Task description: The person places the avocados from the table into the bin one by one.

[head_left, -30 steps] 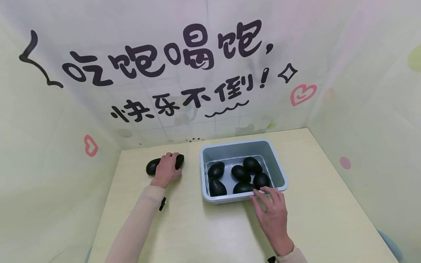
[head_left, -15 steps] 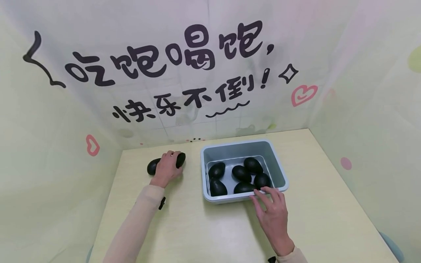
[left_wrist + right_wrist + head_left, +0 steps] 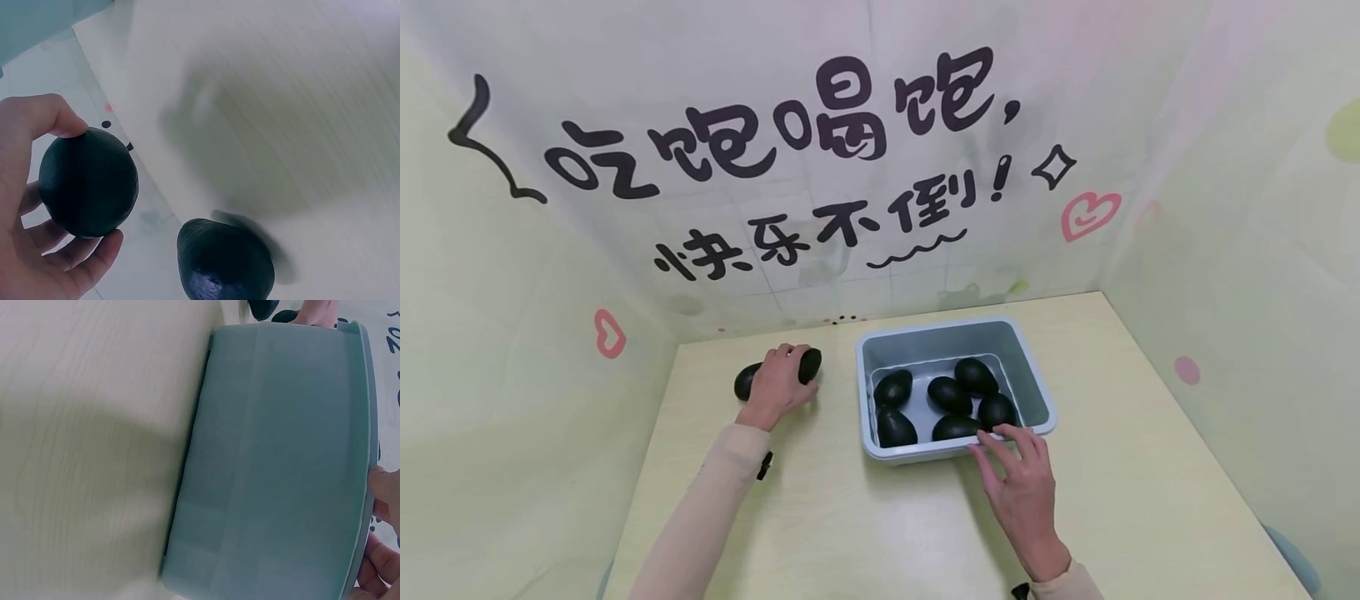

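Note:
My left hand [image 3: 778, 382] grips a dark avocado [image 3: 87, 181], thumb on one side and curled fingers on the other. Its shadow falls apart from it on the table in the left wrist view. Just left of that hand, a second avocado [image 3: 745, 382] lies on the tabletop, partly covered by the hand in the head view. My right hand [image 3: 1021, 487] pinches the near rim of a grey-blue plastic bin [image 3: 1033, 367] between thumb and fingers. Inside the bin lie several avocados [image 3: 950, 395], a pair at its left and the others toward the right.
The pale wooden table [image 3: 865, 533] ends at a printed cloth backdrop [image 3: 887, 275] behind the bin. More cloth hangs along the left and right sides. Bare tabletop shows between the left hand and the bin.
My left hand has shifted very slightly upward with its avocado. The right hand and the bin stay where they were.

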`<state>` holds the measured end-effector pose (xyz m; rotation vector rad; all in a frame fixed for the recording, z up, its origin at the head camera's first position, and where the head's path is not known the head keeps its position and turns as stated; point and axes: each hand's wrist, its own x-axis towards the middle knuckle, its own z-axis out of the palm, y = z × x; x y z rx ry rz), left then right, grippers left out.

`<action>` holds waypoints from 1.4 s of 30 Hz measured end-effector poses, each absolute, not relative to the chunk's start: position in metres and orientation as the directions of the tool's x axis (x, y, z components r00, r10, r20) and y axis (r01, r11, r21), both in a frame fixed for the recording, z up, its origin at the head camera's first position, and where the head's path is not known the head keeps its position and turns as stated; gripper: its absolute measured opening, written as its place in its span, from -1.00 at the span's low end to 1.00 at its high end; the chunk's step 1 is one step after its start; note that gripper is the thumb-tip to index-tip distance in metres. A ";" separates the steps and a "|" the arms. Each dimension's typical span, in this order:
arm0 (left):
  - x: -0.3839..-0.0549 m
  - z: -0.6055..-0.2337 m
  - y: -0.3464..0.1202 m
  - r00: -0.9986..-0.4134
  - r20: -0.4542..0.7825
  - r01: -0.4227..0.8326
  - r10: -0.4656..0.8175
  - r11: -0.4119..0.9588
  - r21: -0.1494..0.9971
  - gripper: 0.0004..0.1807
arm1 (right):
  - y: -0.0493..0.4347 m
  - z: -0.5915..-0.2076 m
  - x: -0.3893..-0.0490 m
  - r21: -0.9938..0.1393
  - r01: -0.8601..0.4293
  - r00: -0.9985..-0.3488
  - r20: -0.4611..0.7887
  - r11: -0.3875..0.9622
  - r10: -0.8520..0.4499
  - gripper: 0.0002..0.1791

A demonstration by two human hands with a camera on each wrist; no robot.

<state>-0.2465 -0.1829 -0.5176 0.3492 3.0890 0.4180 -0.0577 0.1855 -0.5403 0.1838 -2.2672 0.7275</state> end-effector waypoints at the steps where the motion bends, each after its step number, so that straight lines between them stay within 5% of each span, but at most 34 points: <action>1: -0.246 -0.517 -0.183 -0.975 0.024 0.219 0.220 0.940 0.262 -0.24 | 0.185 -0.540 -0.058 -0.444 -0.338 -0.715 0.694 0.830 0.081 -0.64; 42: -0.223 -0.484 -0.154 -0.927 0.142 0.368 0.348 0.916 0.160 -0.29 | 0.185 -0.539 -0.056 -0.452 -0.329 -0.736 0.673 0.829 0.075 -0.68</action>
